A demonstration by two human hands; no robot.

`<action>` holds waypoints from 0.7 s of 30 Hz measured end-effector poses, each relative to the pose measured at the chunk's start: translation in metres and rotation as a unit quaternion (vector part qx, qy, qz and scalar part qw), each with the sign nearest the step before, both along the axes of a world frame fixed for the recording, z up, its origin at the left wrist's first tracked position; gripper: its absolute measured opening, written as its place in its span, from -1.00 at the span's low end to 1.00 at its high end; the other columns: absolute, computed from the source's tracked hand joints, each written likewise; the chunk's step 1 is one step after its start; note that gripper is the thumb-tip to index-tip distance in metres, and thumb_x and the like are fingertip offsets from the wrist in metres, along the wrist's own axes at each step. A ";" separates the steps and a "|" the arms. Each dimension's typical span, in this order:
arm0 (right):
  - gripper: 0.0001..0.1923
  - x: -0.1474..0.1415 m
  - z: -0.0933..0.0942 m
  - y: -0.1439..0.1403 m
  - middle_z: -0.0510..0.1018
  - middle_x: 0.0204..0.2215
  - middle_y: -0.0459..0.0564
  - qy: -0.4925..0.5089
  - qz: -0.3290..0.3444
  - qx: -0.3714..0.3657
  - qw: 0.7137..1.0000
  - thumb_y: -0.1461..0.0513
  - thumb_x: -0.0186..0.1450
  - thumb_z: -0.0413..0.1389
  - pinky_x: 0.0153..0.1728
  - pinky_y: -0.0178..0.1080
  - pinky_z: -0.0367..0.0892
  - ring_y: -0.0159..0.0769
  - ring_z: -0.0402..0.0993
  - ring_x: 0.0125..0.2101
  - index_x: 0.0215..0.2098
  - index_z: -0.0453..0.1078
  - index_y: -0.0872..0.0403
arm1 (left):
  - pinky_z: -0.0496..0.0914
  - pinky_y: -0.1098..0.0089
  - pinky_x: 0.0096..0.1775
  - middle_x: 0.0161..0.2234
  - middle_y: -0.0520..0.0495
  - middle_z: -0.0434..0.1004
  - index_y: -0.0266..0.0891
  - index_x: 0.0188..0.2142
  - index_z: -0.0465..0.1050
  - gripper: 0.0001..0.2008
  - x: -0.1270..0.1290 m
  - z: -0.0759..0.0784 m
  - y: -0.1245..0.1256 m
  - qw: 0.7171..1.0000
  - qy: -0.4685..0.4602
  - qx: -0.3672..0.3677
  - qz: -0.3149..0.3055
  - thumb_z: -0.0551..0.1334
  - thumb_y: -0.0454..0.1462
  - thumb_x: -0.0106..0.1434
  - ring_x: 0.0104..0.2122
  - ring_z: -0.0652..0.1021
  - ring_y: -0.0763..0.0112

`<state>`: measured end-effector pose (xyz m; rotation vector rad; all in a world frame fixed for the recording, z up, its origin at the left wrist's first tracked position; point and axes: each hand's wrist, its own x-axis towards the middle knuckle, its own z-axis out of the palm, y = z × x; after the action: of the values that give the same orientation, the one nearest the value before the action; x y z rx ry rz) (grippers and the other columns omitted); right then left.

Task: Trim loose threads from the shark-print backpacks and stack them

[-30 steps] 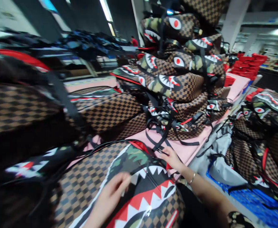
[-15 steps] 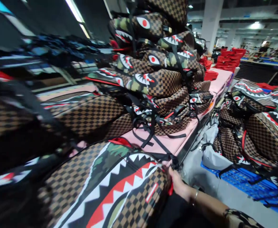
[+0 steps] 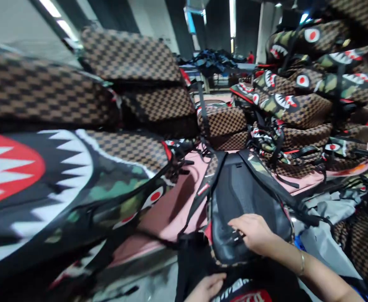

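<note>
A brown-checked backpack (image 3: 243, 197) lies on the pink table (image 3: 177, 209), black padded back side up, its straps running away from me. My right hand (image 3: 255, 233), with a bracelet on the wrist, rests palm down on the lower part of that back panel. At the bottom edge my left hand (image 3: 207, 289) touches the black and red fabric at the near end of the bag; whether it grips it is hidden. To the left, a backpack with a shark mouth (image 3: 39, 180) lies on its side.
Stacks of brown-checked shark-mouth backpacks (image 3: 300, 105) fill the table at the right and more (image 3: 130, 75) at the back left. Grey fabric (image 3: 325, 235) and more bags lie at the lower right. A person in red (image 3: 250, 56) stands far off.
The shark-mouth backpack under my hands has been turned over, its black back panel now up. My right hand moved from its edge onto the panel. The view swung to the left.
</note>
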<state>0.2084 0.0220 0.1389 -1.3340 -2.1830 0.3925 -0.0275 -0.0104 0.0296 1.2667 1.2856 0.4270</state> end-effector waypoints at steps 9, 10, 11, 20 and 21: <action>-0.81 0.017 -0.044 -0.026 0.48 -0.39 -0.07 0.160 -0.076 -0.187 0.966 0.27 0.22 -0.01 -0.30 -0.31 0.27 -0.31 0.41 -0.36 -0.18 0.31 0.05 | 0.38 0.32 -0.18 -0.24 -0.13 0.54 -0.24 -0.18 0.42 -0.48 -0.065 -0.030 0.035 0.908 -0.119 0.048 0.400 0.22 0.09 0.00 -0.24 0.53 0.27; -0.82 0.015 -0.041 -0.026 0.43 -0.48 -0.11 0.165 -0.083 -0.199 0.963 0.22 0.23 0.02 -0.37 -0.33 0.25 -0.33 0.37 -0.45 -0.18 0.29 0.06 | 0.36 0.32 -0.14 -0.17 -0.15 0.53 -0.22 -0.15 0.41 -0.49 -0.063 -0.032 0.045 0.901 -0.136 0.046 0.410 0.24 0.05 0.00 -0.16 0.51 0.25; -0.80 0.012 -0.038 -0.026 0.35 -0.55 -0.17 0.169 -0.085 -0.210 0.959 0.18 0.24 0.04 -0.44 -0.34 0.21 -0.36 0.31 -0.52 -0.18 0.26 0.06 | 0.34 0.30 -0.10 -0.12 -0.19 0.51 -0.21 -0.13 0.41 -0.49 -0.060 -0.033 0.056 0.899 -0.156 0.037 0.407 0.27 0.02 -0.01 -0.10 0.48 0.23; -0.79 -0.018 -0.017 -0.015 0.22 -0.59 -0.21 0.256 -0.051 -0.213 0.941 0.12 0.29 -0.03 -0.51 -0.36 0.10 -0.43 0.18 -0.57 -0.19 0.22 0.08 | 0.35 0.33 -0.16 -0.24 -0.16 0.54 -0.27 -0.07 0.42 -0.39 -0.035 0.035 0.073 0.925 -0.294 0.001 0.239 0.43 -0.22 -0.17 -0.24 0.51 0.24; -0.79 -0.022 -0.017 -0.013 0.23 -0.60 -0.21 0.275 -0.049 -0.212 0.937 0.12 0.27 0.00 -0.53 -0.36 0.09 -0.43 0.17 -0.59 -0.20 0.22 0.07 | 0.35 0.36 -0.18 -0.26 -0.12 0.53 -0.23 -0.03 0.39 -0.37 -0.032 0.048 0.068 0.926 -0.301 0.013 0.227 0.42 -0.23 -0.15 -0.26 0.51 0.30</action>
<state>0.1862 0.0089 0.1219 -1.3318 -1.6076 1.1004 -0.0597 0.0574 0.0774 0.7479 1.0227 1.0777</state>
